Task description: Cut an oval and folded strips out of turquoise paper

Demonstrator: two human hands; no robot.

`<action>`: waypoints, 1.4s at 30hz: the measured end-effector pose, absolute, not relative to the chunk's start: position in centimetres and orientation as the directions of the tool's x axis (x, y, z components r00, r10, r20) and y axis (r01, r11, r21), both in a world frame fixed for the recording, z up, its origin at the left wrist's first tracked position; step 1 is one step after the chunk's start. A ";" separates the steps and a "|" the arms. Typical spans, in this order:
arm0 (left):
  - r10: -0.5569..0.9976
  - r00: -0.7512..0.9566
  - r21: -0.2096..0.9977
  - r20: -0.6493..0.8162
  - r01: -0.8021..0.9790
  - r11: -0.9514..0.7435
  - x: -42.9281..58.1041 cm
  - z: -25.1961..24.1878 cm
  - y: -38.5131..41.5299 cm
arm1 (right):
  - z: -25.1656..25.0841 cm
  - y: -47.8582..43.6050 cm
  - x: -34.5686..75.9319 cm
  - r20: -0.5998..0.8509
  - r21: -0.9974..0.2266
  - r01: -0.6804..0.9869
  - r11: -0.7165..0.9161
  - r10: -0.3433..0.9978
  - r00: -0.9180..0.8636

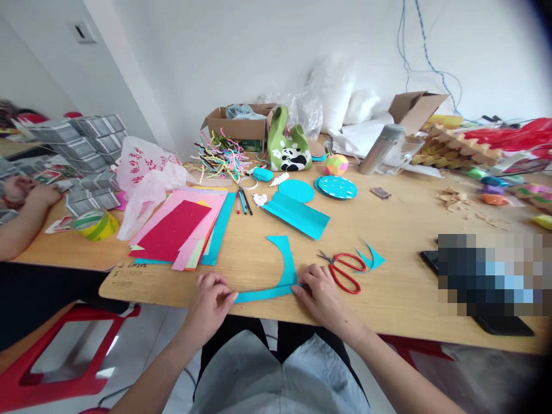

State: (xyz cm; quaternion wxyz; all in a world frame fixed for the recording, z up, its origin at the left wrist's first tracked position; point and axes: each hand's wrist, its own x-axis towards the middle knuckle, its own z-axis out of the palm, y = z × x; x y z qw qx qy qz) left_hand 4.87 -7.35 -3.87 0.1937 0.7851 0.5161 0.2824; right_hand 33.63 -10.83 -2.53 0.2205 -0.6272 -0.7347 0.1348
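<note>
A narrow blue paper strip (264, 294) lies along the table's front edge. Its left end is pinched in my left hand (213, 298), while the fingers of my right hand (318, 293) are closed on its right end. Just behind the strip, a curved blue paper offcut (285, 261) rests flat and touches or overlaps it near my right hand. Red-handled scissors (345, 269) lie beside my right hand, blades slightly apart. Right of them are small blue paper scraps (373, 257). Farther back sit a folded blue sheet (297, 215) and a blue paper circle (296, 191).
Stacked coloured paper (176, 227) lies at left, near a plastic bag (149, 172) and yellow tape (97, 224). Markers (244, 202), a green panda bag (288, 144) and a steel flask (383, 148) stand behind. A dark phone-like device (504, 325) is at right. Another person's arm (26, 215) rests far left.
</note>
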 end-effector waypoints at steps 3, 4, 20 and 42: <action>0.913 0.354 0.612 0.202 0.682 -0.400 4.4 -3.8 -7.2 | -2.5 -10.8 33.7 0.133 -0.501 0.850 0.163 0.985 -0.111; 0.912 0.364 0.617 0.189 0.678 -0.399 4.2 -3.8 -7.1 | -2.6 -10.8 33.7 0.134 -0.505 0.848 0.161 0.985 -0.107; 0.917 0.325 0.522 0.229 0.755 -0.398 4.8 -3.5 -6.3 | -3.5 -10.3 32.9 0.175 -0.358 0.929 0.092 0.984 -0.030; 0.921 0.312 0.594 0.233 0.704 -0.389 4.3 -3.8 -6.5 | -3.9 -9.8 33.2 0.171 -0.406 0.912 0.064 0.985 0.007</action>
